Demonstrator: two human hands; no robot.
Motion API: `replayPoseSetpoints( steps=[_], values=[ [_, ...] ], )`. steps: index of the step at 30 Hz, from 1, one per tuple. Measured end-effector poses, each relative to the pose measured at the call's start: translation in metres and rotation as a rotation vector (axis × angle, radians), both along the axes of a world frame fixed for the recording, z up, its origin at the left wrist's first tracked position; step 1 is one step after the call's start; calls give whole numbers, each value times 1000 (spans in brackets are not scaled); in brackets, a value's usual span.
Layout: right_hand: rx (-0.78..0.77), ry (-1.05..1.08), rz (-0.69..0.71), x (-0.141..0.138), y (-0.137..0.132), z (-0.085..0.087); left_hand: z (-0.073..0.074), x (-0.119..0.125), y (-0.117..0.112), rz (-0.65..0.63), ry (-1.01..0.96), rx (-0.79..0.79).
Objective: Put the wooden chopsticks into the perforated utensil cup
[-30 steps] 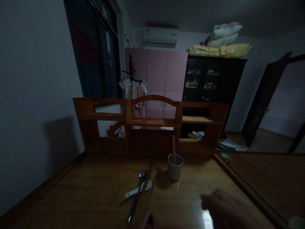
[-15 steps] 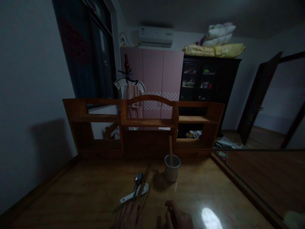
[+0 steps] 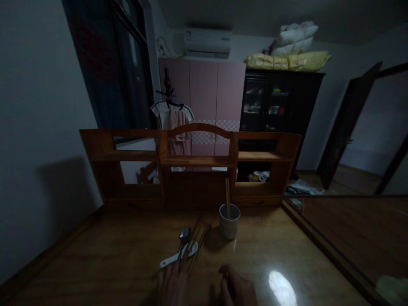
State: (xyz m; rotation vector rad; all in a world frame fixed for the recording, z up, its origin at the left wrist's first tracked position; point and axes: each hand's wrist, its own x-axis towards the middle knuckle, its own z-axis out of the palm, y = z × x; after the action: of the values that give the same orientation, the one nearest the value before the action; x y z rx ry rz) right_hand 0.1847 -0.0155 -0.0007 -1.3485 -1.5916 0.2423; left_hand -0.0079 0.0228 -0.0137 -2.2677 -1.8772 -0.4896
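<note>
Palm down at the front of the table, my left hand [image 3: 172, 285] has its fingertips on the near ends of several wooden chopsticks [image 3: 198, 246]. The chopsticks look smeared by motion, and their near ends are hidden under the fingers. A white spoon [image 3: 170, 260] and a metal spoon [image 3: 185, 233] lie just beyond that hand, partly crossed by the chopsticks. My right hand [image 3: 238, 287] rests to the right with loosely bent fingers, apart, and nothing visible in them. Farther back stands a light grey cup [image 3: 228, 227], upright, with chopsticks [image 3: 227, 197] leaning in it.
A wooden shelf unit [image 3: 197, 161] closes off the table's [image 3: 111, 255] far side. The wall [image 3: 38, 170] borders it on the left, a raised wooden edge [image 3: 321, 246] on the right. A bright reflection lies near my right hand.
The loose chopsticks have shifted slightly under my left hand and now look blurred. My view has tilted a little downward. The cup and spoons keep their places on the table.
</note>
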Motion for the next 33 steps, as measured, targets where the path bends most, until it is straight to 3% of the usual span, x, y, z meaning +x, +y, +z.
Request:
replayPoseSetpoints(
  steps=[7,12,19,25,29,33],
  values=[
    [-50,-44,51,2,1,-11,3,12,-3,-56,12,1],
    [-47,-25,66,1,-3,-3,-6,22,-6,-40,-2,-35],
    [-68,-57,117,0,-9,16,-17,33,-6,-14,4,115],
    [-40,-56,141,2,-11,18,-31,38,-1,-109,-99,247],
    [-27,-59,179,2,-11,21,-7,38,3,-86,-327,208],
    [-25,-47,162,2,-9,15,23,42,-10,-145,-827,132]
  ],
)
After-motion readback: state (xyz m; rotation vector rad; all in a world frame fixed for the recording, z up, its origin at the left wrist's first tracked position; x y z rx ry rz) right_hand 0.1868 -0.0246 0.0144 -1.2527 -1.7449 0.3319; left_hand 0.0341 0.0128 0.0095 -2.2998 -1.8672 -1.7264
